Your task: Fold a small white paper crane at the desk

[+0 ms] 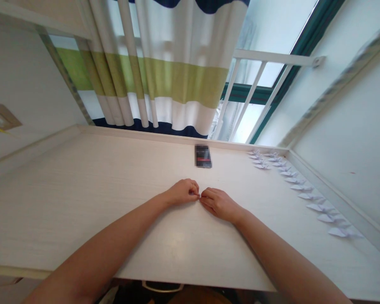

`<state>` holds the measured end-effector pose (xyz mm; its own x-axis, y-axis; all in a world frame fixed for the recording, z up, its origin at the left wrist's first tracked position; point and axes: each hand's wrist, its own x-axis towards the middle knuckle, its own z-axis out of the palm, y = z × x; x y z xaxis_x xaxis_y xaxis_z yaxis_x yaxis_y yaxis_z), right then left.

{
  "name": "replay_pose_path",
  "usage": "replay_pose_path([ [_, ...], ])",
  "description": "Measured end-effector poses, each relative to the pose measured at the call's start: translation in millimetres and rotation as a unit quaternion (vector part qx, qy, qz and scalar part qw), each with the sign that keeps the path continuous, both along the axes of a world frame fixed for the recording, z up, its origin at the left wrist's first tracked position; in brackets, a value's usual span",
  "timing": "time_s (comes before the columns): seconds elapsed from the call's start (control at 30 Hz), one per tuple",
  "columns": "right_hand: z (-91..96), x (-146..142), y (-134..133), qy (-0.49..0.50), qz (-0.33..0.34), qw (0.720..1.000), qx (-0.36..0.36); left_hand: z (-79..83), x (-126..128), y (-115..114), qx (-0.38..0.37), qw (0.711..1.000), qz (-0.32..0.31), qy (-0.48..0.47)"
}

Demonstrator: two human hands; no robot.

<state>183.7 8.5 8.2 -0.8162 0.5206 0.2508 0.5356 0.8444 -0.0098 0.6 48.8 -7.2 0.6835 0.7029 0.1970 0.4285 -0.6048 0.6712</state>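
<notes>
My left hand (185, 192) is closed in a pinch near the middle of the white desk. Facing it, my right hand (218, 204) has its fingers pressed together, with the fingertips of both hands almost meeting. A tiny pale bit, seemingly a small piece of paper (199, 196), shows between them; the fingers hide most of it. Beyond the hands lies a dark, rectangular object (203, 156) with a reddish stripe, its details blurred.
Along the desk's right side, several white folded paper cranes (310, 197) stand in a slanting row, with a shorter row (259, 160) beside its far end. A raised ledge (139, 134) borders the back, before a striped curtain (183, 80) and a white railing (272, 57).
</notes>
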Motion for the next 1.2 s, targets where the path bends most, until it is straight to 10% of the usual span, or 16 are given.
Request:
replay_pose_path([
  [0.37, 0.7, 6.6, 5.8, 0.041, 0.023, 0.998, -0.036, -10.8, -3.0, 4.8, -0.003, 0.999, -0.019, -0.043],
  [0.67, -6.5, 6.2, 12.5, 0.154, -0.041, 0.965, -0.209, -10.3, -2.6, 4.1, -0.003, 0.999, -0.017, -0.036],
  [1.2, -9.6, 0.6, 8.9, 0.137, -0.095, 0.963, -0.212, -7.1, -2.9, 3.7, 0.0, 0.998, -0.036, -0.048],
])
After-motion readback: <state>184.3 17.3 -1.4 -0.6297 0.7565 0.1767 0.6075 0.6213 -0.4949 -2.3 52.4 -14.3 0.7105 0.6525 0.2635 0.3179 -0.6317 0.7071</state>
